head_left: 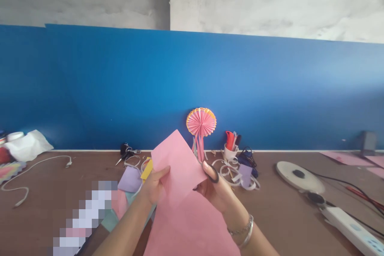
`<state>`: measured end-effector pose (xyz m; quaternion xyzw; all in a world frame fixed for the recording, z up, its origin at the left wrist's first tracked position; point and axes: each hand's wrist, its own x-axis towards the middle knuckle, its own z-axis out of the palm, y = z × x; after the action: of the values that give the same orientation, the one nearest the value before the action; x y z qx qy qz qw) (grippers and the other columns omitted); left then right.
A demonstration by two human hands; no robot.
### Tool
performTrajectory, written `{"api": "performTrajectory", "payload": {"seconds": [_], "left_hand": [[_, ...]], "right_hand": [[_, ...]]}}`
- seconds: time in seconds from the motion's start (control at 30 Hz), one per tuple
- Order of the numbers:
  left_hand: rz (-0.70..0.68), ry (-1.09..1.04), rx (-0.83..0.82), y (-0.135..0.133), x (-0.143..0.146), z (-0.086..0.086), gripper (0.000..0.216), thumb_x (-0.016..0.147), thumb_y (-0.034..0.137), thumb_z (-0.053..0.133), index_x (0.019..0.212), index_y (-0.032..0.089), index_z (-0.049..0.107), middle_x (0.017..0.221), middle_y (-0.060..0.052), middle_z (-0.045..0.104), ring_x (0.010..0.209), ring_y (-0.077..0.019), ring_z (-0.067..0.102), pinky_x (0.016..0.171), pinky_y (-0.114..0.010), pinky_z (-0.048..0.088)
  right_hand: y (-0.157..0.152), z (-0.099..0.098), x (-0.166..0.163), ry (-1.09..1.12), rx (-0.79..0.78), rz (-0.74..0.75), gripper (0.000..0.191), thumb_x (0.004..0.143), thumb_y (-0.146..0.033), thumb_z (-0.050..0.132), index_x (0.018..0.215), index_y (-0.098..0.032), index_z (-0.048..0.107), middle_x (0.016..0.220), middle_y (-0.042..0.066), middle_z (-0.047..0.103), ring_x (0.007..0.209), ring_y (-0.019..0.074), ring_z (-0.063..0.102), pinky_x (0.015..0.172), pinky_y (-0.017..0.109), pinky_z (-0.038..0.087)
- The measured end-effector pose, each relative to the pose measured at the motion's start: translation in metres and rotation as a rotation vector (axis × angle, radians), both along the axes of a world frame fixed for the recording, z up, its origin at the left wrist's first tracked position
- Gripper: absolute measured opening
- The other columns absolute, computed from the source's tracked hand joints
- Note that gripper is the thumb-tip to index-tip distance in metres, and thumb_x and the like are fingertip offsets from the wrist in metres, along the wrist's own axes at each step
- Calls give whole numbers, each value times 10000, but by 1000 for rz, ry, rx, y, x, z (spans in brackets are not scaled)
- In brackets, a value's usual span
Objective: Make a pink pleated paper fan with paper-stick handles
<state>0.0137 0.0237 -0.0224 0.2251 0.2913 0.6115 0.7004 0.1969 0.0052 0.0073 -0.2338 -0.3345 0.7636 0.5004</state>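
Observation:
A large pink paper sheet (pixel 183 192) is raised in front of me, one corner pointing up. My left hand (pixel 154 186) pinches its left edge with thumb on top. My right hand (pixel 217 190) is at the sheet's right edge, its thumb through the black handle of a pair of scissors (pixel 211 173) whose blades are hidden by the paper. Behind the sheet stands a pink and orange pleated paper fan (pixel 201 122) with hanging strips.
On the brown table lie a lilac paper (pixel 130 180), a yellow piece (pixel 147 169), curled white paper strips (pixel 232 174), a white cup of pens (pixel 231 148), another scissors (pixel 126 154), a white cable (pixel 30 170), a round white stand (pixel 298 176) and a power strip (pixel 354 230). A blue panel backs the table.

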Motion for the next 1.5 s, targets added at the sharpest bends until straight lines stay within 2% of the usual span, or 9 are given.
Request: {"api": "performTrajectory", "payload": {"seconds": [0.23,0.43,0.83,1.03,1.27,1.5], "left_hand": [[17,-4,-21,2,4,-7,564,738,30,616,1278,118,477,995,-111,723,920,-265,681,892,-386,530],[15,-18,68,6,-2,-13,608,726,24,642,1294,146,462,1043,-96,711,961,-251,667,930,-379,508],[-9,-16,-14,6,-7,-9,564,735,26,624,1273,119,485,1046,-120,707,966,-269,664,931,-402,503],[-3,-15,-1,6,-8,-10,590,713,34,647,1274,125,486,1074,-120,697,986,-273,655,939,-401,498],[-8,-22,24,7,-9,-10,594,703,31,651,1265,121,485,1043,-113,709,1005,-271,647,953,-402,488],[14,10,30,7,-9,-10,574,682,31,670,1230,123,523,994,-101,725,1004,-273,647,948,-396,493]], "right_hand": [[-4,6,-6,67,-92,-69,300,621,-348,805,738,-160,603,588,-25,617,478,82,518,520,210,445],[-3,2,-5,81,-129,-112,286,583,-308,830,663,-154,602,527,-48,572,441,52,452,491,181,417],[-7,9,-4,-4,-125,-115,348,571,-388,830,661,-169,575,484,-87,489,417,23,358,461,151,333],[-5,8,-4,-26,-69,-83,358,597,-413,811,673,-161,567,467,-94,435,416,19,319,439,149,278],[-4,10,-3,-77,-98,-113,342,593,-387,813,652,-163,561,508,-88,438,413,13,295,423,158,232],[-3,9,-1,-115,-1,-73,324,655,-406,770,642,-156,566,511,-83,404,412,6,263,416,155,189]]}}
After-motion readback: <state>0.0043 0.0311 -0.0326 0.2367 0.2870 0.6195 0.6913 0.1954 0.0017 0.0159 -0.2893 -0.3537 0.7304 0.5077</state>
